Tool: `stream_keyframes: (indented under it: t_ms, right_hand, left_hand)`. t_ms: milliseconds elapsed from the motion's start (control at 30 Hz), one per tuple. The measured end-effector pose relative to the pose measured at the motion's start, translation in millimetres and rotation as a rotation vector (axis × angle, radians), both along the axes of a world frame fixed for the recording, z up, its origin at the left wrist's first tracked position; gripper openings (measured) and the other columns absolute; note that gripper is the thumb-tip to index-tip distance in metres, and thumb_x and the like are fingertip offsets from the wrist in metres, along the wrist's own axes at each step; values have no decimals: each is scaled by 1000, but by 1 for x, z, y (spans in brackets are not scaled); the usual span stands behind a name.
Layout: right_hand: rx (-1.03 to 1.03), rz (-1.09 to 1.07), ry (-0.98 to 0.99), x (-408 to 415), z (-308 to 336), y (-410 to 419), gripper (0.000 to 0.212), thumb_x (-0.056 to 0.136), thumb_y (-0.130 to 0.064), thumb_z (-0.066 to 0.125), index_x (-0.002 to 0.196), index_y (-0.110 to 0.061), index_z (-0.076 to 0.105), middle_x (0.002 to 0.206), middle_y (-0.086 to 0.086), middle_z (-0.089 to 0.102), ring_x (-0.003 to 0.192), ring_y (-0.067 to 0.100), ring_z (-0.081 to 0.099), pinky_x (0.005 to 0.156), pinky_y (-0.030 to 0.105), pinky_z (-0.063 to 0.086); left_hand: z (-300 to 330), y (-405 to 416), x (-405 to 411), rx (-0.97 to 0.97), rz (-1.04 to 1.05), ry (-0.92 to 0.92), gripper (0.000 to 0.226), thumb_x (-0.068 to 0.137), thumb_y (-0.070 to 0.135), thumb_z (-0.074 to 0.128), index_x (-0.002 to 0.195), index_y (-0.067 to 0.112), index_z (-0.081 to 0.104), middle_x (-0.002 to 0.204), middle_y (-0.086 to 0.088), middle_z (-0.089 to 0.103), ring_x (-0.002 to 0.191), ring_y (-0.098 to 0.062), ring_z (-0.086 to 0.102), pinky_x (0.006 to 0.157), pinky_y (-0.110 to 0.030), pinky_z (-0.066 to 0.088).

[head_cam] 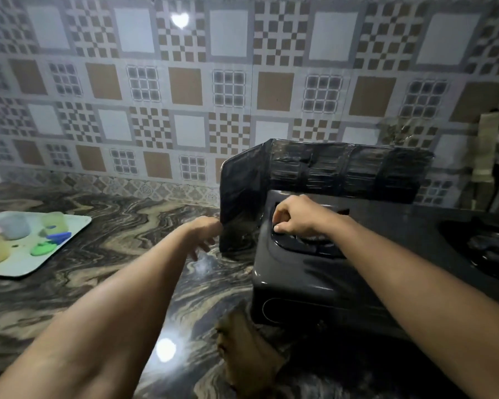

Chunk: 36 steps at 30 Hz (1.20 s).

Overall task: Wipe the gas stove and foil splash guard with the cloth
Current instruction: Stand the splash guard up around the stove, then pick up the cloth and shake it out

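Head view: both bare forearms reach forward over a marbled counter [104, 263] toward a black gas stove [308, 277].
Left hand [205, 231]: arm stretched out, hand at the front edge of the foil splash guard [314, 171]; it touches that edge, fingers pointing down and loosely spread. Whether it pinches the foil I cannot tell.
Right hand [293, 218]: knuckles up, fingers curled down onto the pan support of the left burner [308, 240], gripping it.
Splash guard: stands upright, folded around the stove's left side and back.
Open room: bare counter lies left of the guard and in front of the stove; a tray [69, 249] of pastel cups sits well apart at far left.
Cloth [242, 349]: brownish, crumpled on the counter just before the stove's front corner, between the two forearms, touched by neither hand.
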State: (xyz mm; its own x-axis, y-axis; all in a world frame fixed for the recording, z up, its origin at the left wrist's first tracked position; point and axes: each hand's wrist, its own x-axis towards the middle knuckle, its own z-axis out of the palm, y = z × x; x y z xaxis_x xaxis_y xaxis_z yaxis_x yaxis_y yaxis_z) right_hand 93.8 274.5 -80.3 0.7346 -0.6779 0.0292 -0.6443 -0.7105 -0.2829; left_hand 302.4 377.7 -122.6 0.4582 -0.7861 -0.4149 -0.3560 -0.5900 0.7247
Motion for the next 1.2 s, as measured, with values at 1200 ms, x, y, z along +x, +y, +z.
stream_keyframes:
  t_ms: [1200]
  right_hand:
    - [55,145,166,-54,-187,135,21,73,-9,58,90,-20,64,96,2,66,90,26,62,69,33,48]
  left_hand:
    - [-175,98,-57,-63,-165,-112,31,81,1,56,104,21,66,91,-2,68,86,-16,62,74,-19,49]
